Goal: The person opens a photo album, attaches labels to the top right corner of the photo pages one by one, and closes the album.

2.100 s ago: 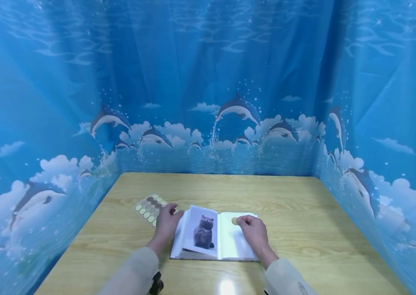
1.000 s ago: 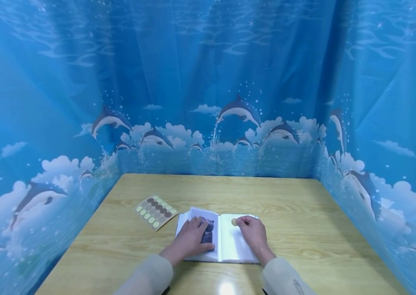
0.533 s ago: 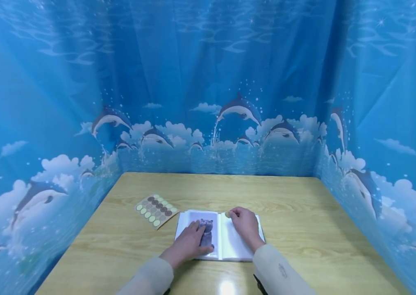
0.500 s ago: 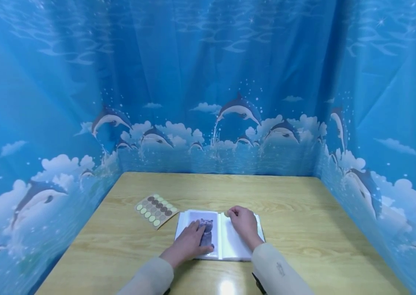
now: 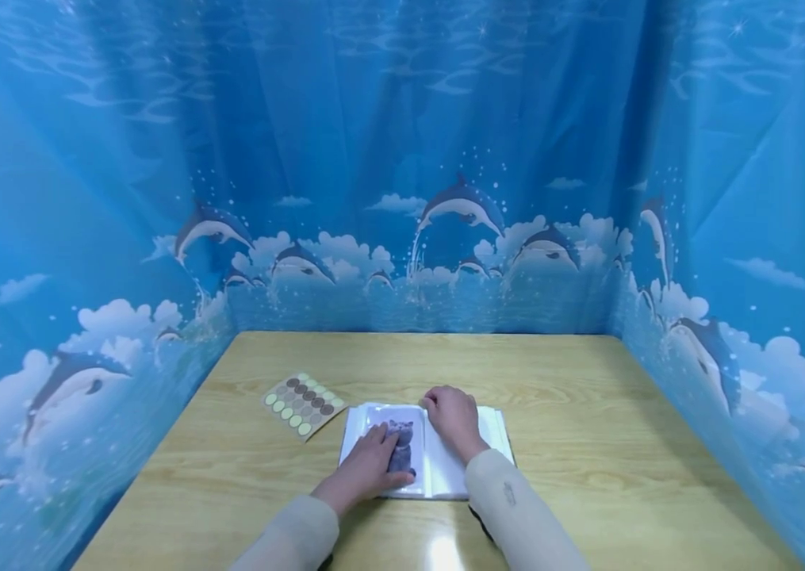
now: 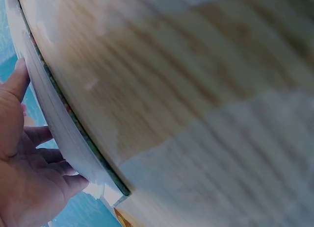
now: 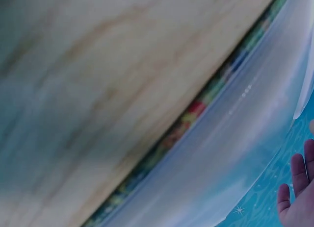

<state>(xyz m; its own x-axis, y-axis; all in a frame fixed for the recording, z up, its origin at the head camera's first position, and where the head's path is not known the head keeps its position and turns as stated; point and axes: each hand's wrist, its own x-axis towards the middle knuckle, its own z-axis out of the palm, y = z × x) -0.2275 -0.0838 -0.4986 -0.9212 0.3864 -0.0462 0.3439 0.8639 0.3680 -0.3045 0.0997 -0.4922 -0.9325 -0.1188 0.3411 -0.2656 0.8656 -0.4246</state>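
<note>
Your left hand [image 5: 368,468] lies flat, low and a little left of centre in the head view, fingers straight and spread over the left page of the open album [image 5: 495,432]. The fingertips cover part of the grey cat photo [image 5: 402,452] on that page; the hand presses down and grips nothing. In the left wrist view the same hand [image 6: 27,173] shows at the lower left, fingers relaxed against the pale stacked page edges [image 6: 59,124], with the wooden table [image 6: 196,89] filling the rest of the frame.

Your right hand [image 5: 452,416] sits just right of the left one, over the inner top part of the right page, near the album's fold. Its fingers are bent down toward the page. You cannot tell from the head view whether anything is pinched under them, since the knuckles hide the fingertips. In the right wrist view only a few straightish fingers [image 7: 297,188] show at the lower right edge, beside the clear plastic page sleeves [image 7: 235,138].

The album lies open and flat on the table [image 5: 588,412], in the lower middle of the head view. A sheet of round stickers [image 5: 302,403] lies just left of the album's upper left corner, apart from both hands. A blue dolphin-print curtain [image 5: 402,159] fills the upper frame and both sides.
</note>
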